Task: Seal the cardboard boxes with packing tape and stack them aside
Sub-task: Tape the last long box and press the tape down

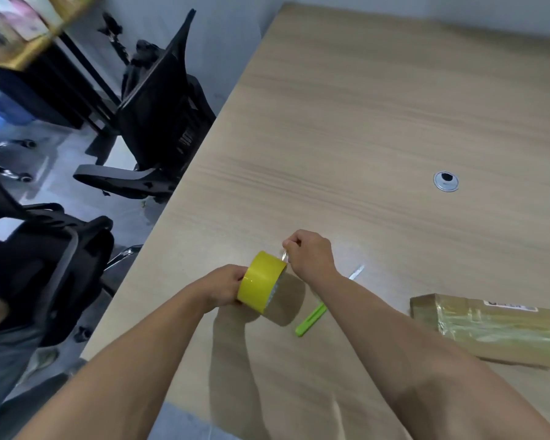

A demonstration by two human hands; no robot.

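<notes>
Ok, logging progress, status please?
Left hand grips tape roll; right hand pinches its loose end. Cardboard box lies right, untouched. Green cutter beneath right forearm.

No text, brand or number can be read. The cardboard box (496,331) at the near right carries a small white label (511,308) on its top face, with a dark mark and fine print too blurred to make out.

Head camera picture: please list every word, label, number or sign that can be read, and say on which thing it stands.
White label on the cardboard box: some dark print, too blurred to read.
Yellow tape roll: no writing shows.
Packages on the shelf: too blurred to read.
No text can be quoted.
</notes>
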